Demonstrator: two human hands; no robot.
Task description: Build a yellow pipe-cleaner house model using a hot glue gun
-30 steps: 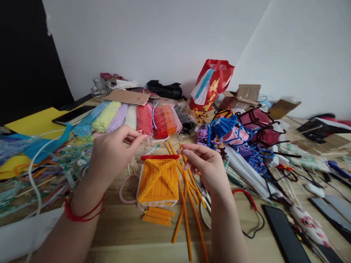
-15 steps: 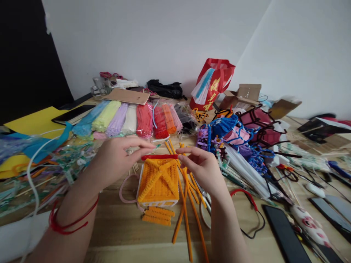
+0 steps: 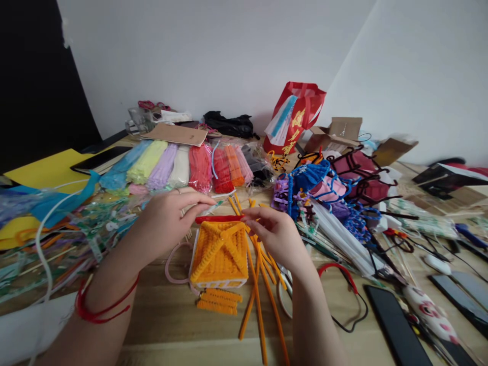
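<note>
My right hand [image 3: 272, 229] pinches the right end of a short red fuzzy pipe cleaner [image 3: 219, 219], which lies level along the far edge of an orange roof-like piece. My left hand [image 3: 177, 216] hovers above the red piece's left end, thumb and fingertips nearly together; whatever is between them is too small to make out. Below both hands sits a small house-shaped box [image 3: 220, 254] with rows of orange pipe cleaner on top, crossed diagonally, and white sides. Short crimped orange strips [image 3: 218, 301] lie in front of it. Long orange pipe cleaners [image 3: 260, 310] spread beside it, partly under my right hand.
Bundles of coloured pipe cleaners [image 3: 162, 165] lie behind. A red bag [image 3: 295, 117] stands at the back; blue and purple fuzzy pieces [image 3: 312, 180] pile up at right. A black phone [image 3: 396, 325] lies at front right, a pink ring [image 3: 168, 264] left of the box.
My right hand has shifted slightly left with its end of the red pipe cleaner. My left hand stays almost where it was, and the orange-topped box has not moved.
</note>
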